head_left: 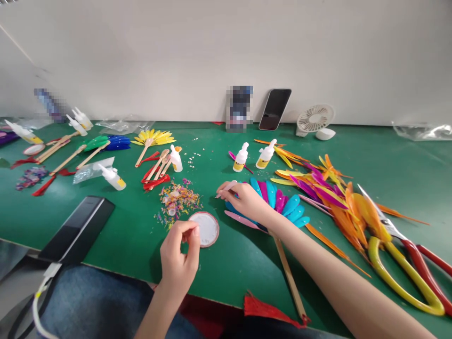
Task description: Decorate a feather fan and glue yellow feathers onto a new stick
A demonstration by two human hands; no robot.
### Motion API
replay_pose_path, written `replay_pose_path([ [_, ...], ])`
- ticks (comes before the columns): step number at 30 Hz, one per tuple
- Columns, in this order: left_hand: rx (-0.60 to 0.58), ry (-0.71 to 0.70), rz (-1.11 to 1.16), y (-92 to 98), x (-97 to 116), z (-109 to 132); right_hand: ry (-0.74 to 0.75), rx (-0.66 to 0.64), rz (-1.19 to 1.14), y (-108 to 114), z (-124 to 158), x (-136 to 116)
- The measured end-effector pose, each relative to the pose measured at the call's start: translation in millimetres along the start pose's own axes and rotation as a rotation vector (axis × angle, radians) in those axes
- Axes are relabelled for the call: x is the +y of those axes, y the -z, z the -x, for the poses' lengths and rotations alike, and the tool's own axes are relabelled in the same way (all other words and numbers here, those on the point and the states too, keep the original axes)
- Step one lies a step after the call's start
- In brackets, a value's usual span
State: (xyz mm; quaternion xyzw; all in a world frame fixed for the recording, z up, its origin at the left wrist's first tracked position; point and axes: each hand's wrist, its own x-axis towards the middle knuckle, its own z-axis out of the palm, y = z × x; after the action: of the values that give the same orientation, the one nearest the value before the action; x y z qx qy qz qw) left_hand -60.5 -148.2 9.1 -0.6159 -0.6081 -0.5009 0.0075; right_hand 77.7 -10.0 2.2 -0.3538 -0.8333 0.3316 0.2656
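Observation:
My right hand (243, 200) grips a slim pale pink pen-like stick (228, 187), its tip pointing down left toward the green table. Beneath that hand and forearm lies a feather fan (291, 207) of turquoise and magenta petals with white dots; its wooden handle (291, 278) runs toward the front edge and ends in a red tassel (264, 308). My left hand (181, 249) is closed in a pinch of thumb and forefinger, beside a round white dish (206, 229) with a reddish rim. Whatever those fingertips hold is too small to make out.
Colourful scraps (178, 200) are heaped left of centre, with glue bottles (240, 157) around. Loose orange feathers (348, 216) and large scissors (399, 240) cover the right. Finished-looking fans (153, 138), a black power bank (77, 230) and a phone (275, 109) also stand about.

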Motion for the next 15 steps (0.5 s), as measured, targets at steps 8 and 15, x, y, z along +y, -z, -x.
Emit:
replay_pose_path([
  [8, -0.007, 0.004, 0.001, 0.5, -0.2, -0.9, 0.004, 0.078, -0.053, 11.0, 1.1, -8.2],
  [15, -0.003, -0.006, -0.015, 0.1, -0.5, -0.8, -0.031, 0.218, -0.175, 24.7, 2.8, -24.5],
])
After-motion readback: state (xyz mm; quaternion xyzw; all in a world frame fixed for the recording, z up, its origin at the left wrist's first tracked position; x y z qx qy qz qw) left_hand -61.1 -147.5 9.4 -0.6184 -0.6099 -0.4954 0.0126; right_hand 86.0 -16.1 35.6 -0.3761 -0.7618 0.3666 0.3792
